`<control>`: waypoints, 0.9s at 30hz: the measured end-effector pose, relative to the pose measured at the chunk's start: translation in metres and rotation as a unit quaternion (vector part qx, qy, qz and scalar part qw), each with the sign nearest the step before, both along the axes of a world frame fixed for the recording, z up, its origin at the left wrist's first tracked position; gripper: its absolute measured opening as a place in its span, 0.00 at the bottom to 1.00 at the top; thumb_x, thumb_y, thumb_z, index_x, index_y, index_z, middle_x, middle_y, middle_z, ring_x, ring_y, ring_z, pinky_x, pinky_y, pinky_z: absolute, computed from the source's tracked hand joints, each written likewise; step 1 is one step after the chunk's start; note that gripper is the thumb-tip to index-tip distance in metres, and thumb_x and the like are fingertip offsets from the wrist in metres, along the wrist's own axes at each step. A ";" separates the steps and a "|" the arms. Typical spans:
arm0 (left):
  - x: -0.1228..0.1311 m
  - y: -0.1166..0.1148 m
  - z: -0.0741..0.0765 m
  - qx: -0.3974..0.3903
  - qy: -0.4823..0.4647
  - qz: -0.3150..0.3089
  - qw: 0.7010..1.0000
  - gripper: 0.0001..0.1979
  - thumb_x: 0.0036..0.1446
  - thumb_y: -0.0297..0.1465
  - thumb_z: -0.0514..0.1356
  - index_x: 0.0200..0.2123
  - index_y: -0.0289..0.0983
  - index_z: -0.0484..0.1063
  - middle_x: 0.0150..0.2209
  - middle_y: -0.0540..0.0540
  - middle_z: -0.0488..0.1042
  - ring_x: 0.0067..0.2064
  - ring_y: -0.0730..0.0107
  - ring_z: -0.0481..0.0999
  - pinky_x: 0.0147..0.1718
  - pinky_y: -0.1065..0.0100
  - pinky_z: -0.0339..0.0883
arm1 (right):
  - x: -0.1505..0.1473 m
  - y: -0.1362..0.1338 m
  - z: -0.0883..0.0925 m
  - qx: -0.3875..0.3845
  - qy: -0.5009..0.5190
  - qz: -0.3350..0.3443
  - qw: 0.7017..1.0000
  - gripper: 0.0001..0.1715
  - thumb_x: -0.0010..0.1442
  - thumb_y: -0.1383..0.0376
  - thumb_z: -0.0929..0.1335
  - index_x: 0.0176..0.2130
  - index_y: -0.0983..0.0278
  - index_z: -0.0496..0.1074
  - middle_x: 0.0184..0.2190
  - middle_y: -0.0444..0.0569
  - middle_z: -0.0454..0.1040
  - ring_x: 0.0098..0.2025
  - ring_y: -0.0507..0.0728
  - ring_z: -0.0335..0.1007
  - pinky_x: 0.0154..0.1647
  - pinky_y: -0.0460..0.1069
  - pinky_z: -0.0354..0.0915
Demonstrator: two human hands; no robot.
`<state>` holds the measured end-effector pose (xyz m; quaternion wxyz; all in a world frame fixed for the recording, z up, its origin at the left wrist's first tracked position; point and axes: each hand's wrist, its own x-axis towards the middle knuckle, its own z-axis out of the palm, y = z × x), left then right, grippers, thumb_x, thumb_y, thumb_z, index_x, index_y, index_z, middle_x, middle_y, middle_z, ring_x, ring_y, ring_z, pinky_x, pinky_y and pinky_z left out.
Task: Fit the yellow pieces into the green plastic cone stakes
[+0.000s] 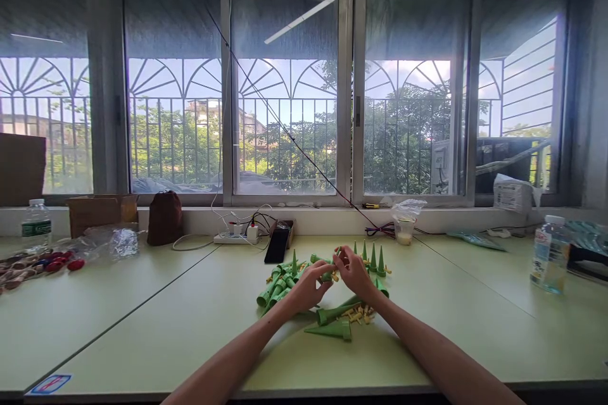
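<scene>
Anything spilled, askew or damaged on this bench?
No obvious spill or damage. Small yellow pieces lie loose in a scatter, though, and one green cone lies on its side, nearest the camera, while other cones stand upright beyond the right hand.

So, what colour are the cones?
The cones are green; the head view shows them best.
</scene>
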<state>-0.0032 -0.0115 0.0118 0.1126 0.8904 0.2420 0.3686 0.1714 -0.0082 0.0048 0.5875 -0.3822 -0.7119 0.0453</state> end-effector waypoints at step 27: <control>0.002 0.005 -0.005 0.032 -0.059 0.048 0.997 0.13 0.56 0.25 0.55 0.44 0.38 0.73 0.42 0.44 0.75 0.42 0.67 0.75 0.43 0.66 0.70 | 0.069 0.028 0.006 0.005 0.014 -0.336 0.942 0.16 0.59 0.61 0.62 0.23 0.63 0.68 0.20 0.48 0.71 0.23 0.54 0.63 0.26 0.46 0.49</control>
